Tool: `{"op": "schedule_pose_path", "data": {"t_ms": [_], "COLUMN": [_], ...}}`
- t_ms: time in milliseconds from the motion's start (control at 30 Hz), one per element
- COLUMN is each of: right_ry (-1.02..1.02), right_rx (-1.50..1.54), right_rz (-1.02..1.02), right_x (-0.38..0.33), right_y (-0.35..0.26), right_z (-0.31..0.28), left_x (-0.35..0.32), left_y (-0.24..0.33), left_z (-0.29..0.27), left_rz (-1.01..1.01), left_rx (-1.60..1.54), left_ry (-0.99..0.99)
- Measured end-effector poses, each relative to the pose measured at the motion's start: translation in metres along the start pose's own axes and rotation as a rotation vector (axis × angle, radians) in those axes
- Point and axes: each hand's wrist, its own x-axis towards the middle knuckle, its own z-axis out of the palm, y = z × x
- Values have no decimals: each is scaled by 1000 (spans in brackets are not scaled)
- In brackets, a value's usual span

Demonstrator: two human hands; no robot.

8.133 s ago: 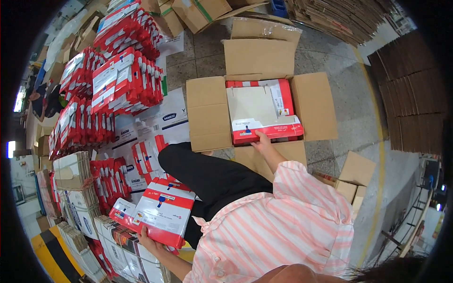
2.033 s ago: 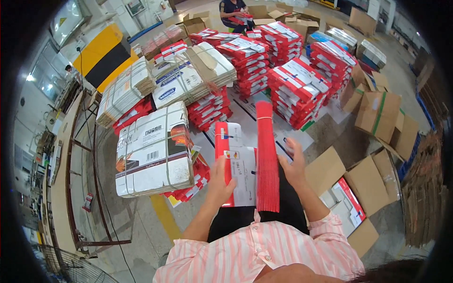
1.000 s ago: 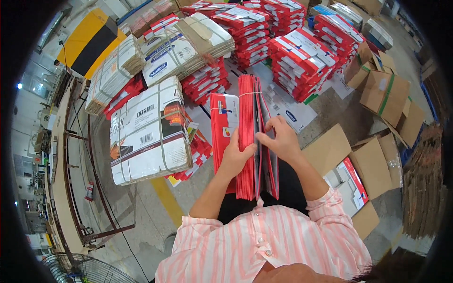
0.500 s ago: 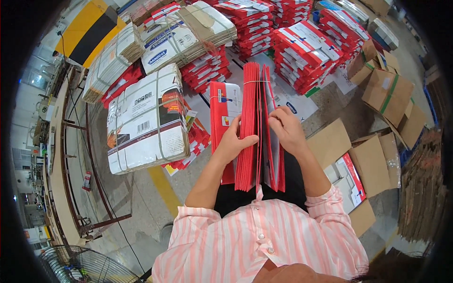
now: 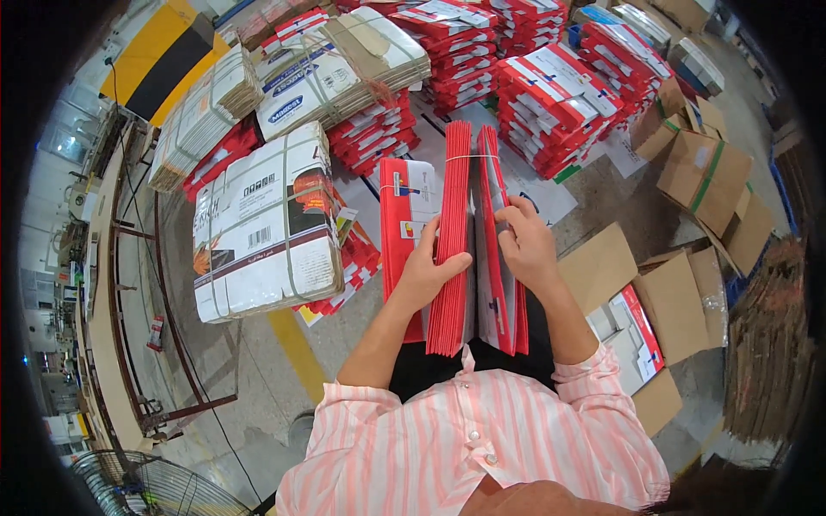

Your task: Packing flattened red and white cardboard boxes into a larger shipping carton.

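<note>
A bundle of red folded flat cartons (image 5: pixel 450 292) stands on edge over my lap, with a thin band (image 5: pixel 471 157) running across its far part. My left hand (image 5: pixel 428 268) is closed round the left side of the bundle, thumb across the red edges. To the right, a few red cartons with grey-white faces (image 5: pixel 497 284) lean apart from the main pile, leaving a gap. My right hand (image 5: pixel 531 248) holds these by their right side, fingers curled and fingertips partly hidden. Left of my left hand, the bundle's red and white printed face (image 5: pixel 422 189) shows.
Strapped white carton packs (image 5: pixel 267 224) lie to the left, with more (image 5: pixel 335 77) beyond. Tall stacks of red and white cartons (image 5: pixel 555 107) stand ahead. On the right are open brown boxes (image 5: pixel 671 301) and piled cardboard (image 5: pixel 766 344). A fan (image 5: pixel 155 482) is at the lower left.
The gap between the main red pile and the cartons on the right has widened. The bundle and both hands have shifted slightly nearer to me.
</note>
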Motion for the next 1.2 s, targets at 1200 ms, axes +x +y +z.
{"op": "schedule_pose_path", "data": {"t_ms": [1200], "right_ry": [-73], "right_rx": [152], "right_rz": [13], "right_x": [8], "right_y": [-16], "right_z": [6], "left_x": [-1], "left_y": [-6], "left_z": [-2], "left_rz": [34], "left_rx": [59], "left_ry": [1]}}
